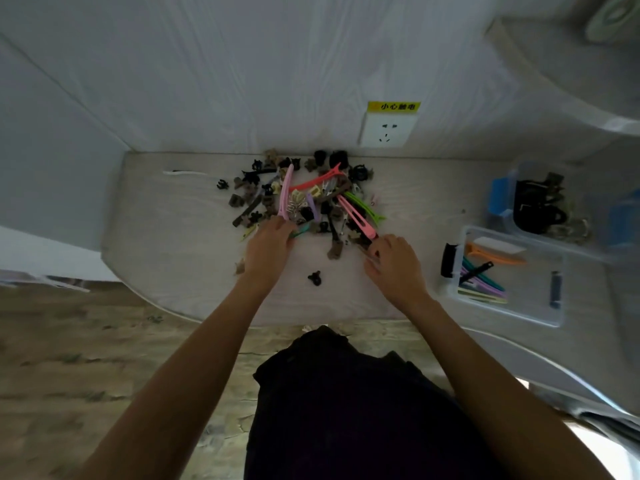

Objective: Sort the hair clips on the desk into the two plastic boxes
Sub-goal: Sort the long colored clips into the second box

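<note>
A pile of hair clips lies at the back middle of the desk: small black and brown claw clips mixed with long coloured ones. My left hand grips the near end of a long light-pink clip, and a teal clip pokes out by its fingers. My right hand pinches the near end of a long pink clip. On the right, a clear box holds long coloured clips. Behind it a blue-latched box holds dark claw clips.
A lone black claw clip lies near the desk's front edge between my hands. A small brown clip sits left of my left wrist. A wall socket is behind the pile. The desk's curved front edge runs below my arms.
</note>
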A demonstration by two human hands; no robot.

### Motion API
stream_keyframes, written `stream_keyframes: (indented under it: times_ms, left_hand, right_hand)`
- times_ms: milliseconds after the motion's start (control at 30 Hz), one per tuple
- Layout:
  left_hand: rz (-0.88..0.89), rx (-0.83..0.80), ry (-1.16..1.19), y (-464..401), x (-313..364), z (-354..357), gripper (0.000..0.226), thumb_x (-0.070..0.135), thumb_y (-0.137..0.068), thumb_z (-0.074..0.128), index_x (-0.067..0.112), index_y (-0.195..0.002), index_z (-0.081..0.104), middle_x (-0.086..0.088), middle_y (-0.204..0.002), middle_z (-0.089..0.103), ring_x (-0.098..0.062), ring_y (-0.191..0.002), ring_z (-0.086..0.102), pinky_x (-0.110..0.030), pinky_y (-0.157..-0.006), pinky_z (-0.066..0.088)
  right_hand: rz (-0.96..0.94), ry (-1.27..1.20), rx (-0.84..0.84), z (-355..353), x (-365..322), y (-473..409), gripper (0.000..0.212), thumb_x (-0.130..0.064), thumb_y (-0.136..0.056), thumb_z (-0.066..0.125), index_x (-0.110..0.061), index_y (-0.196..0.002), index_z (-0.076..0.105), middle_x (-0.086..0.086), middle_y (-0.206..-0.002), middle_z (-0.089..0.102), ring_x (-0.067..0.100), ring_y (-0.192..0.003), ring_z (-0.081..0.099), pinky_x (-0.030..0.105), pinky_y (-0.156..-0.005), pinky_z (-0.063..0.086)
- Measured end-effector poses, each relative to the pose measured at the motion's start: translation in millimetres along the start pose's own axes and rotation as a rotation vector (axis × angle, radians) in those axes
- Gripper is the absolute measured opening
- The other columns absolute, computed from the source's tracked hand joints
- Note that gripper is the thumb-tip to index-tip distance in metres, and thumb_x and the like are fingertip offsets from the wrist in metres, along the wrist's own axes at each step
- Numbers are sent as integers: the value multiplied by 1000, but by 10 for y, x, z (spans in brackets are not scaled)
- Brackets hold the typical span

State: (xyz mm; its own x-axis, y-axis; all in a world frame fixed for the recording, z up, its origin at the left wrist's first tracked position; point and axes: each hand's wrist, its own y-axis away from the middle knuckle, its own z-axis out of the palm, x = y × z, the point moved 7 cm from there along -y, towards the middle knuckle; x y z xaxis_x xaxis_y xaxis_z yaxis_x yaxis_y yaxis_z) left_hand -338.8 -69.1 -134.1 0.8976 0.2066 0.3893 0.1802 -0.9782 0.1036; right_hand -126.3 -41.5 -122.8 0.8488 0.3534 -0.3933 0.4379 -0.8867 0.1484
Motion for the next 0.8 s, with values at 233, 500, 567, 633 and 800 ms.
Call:
stream_keyframes:
  times_ms: [233,500,567,633,800]
  left_hand:
    - [-2,-45,76,-28,-36,2,30,11,-85,61,8,-114,61,-11,-113,64,-29,-96,63,-37,-80,50]
    - [-63,-174,111,62,-57,130,24,21,-83,66,14,-105,62,-8,-108,60,-25,-101,56,-39,-85,49]
    - [-81,-162,94,73,-63,137,25,21,-83,65,15,-107,60,-7,-112,58,-25,-105,54,-40,-87,48]
    - [-87,-171,98,70,-52,152,23,19,-84,63,16,-107,58,-5,-110,62,-24,-103,57,-38,-86,49]
    - [-72,-201,25,53,10,164,26,16,-90,54,11,-116,53,-9,-117,58,-25,-110,53,-32,-88,42]
  right_hand:
    - [105,-274,68,-340,-2,-358,8,-16,-97,42,-8,-96,42,-1,-69,49,11,-54,41,26,-47,26]
    - [180,140,-131,-14,-11,-801,52,-40,-85,61,-4,-119,43,19,-116,49,33,-97,54,36,-73,40]
    - [215,117,-153,10,42,-787,56,-41,-85,60,-3,-121,42,20,-119,48,33,-100,54,35,-74,42]
    - [243,77,-166,15,94,-758,57,-42,-85,59,-2,-122,42,20,-118,51,34,-102,54,36,-77,44]
    - [285,8,-114,-51,149,-701,55,-42,-85,58,-4,-123,43,18,-114,57,33,-99,57,35,-74,46]
